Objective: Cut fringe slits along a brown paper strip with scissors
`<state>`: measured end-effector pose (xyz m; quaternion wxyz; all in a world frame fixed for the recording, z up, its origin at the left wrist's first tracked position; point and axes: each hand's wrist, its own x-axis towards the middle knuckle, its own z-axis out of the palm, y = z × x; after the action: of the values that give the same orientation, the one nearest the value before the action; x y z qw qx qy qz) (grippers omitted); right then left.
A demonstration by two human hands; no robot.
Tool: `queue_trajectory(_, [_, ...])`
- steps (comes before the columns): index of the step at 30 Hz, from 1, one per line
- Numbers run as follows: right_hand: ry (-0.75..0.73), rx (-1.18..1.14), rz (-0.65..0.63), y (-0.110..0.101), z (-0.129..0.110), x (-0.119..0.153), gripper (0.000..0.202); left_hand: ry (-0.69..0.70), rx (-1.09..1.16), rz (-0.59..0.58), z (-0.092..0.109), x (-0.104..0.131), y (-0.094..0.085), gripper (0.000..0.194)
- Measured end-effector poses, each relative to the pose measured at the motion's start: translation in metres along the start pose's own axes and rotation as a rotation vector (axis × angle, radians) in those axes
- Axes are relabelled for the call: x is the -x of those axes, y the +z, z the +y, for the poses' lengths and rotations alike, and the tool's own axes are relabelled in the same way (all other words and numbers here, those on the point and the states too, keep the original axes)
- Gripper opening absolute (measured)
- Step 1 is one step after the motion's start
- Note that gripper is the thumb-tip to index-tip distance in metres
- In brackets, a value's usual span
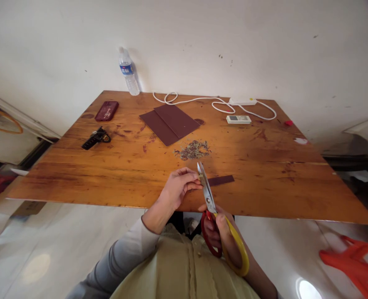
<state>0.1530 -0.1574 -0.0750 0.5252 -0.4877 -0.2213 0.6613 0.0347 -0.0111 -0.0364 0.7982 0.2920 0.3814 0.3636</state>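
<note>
My right hand (222,232) grips a pair of scissors (208,199) with one red and one yellow handle. Their blades point away from me and are nearly closed. Pinched in my left hand (180,187) is a small tan piece of sandpaper (201,181), which lies against the blades; part of it is hidden. Behind the scissors, a narrow maroon strip of sandpaper (222,180) rests on the table. A pile of fine maroon and tan clippings (193,150) lies just beyond the blade tips. Two overlapping maroon sandpaper sheets (171,122) lie farther back.
On the wooden table (264,182) are a maroon phone case (107,111) and a black strap-like item (96,138) at left. A water bottle (128,72) stands by the wall. A white power strip (242,101) with its cord and a remote control (238,119) lie at back right.
</note>
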Motion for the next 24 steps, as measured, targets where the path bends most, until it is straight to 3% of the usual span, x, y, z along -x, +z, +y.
queue_trajectory(9, [-0.226,0.153,-0.083,0.0012,-0.0031,0.0018,0.059,0.044,0.018,0.03,-0.0015,0.0013,0.0023,0.02])
queue_trajectory(18, [-0.076,0.056,-0.005,0.0023,-0.0015,0.0021,0.056,0.033,-0.006,0.014,-0.0024,0.0019,0.002,0.023])
queue_trajectory(24, [-0.035,0.043,-0.005,0.003,-0.0038,0.002,0.06,0.035,0.001,0.024,-0.0033,0.0014,0.0017,0.014])
